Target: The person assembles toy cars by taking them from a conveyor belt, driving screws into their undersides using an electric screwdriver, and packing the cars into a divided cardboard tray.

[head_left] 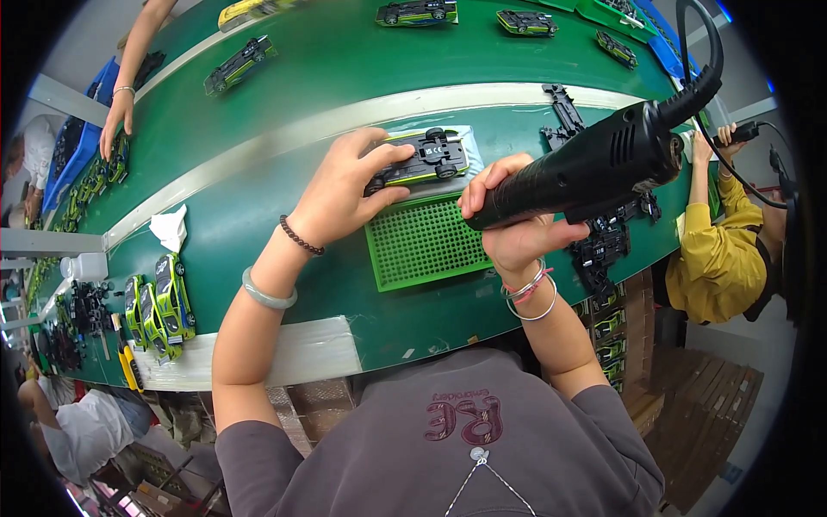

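A toy car (pixel 422 159) lies wheels-up on a light cloth, its black underside facing me and a green-yellow edge showing. My left hand (pixel 349 177) is closed around its left end, with thumb and fingers on the chassis. In my right hand (pixel 517 233) is a black electric screwdriver (pixel 586 164), held just right of the car; its bit cannot be seen. Below the car sits a green perforated tray (pixel 426 246). Black chassis parts (pixel 599 250) lie to the right, partly behind the screwdriver.
Several finished-looking toy cars (pixel 159 302) stand at the left, near yellow-handled pliers (pixel 131 369). More upturned cars (pixel 418 12) lie across the far green table. A co-worker's hand (pixel 118 129) touches cars at far left. Someone in yellow (pixel 724 250) works at right. The screwdriver's cord (pixel 706 82) hangs from above.
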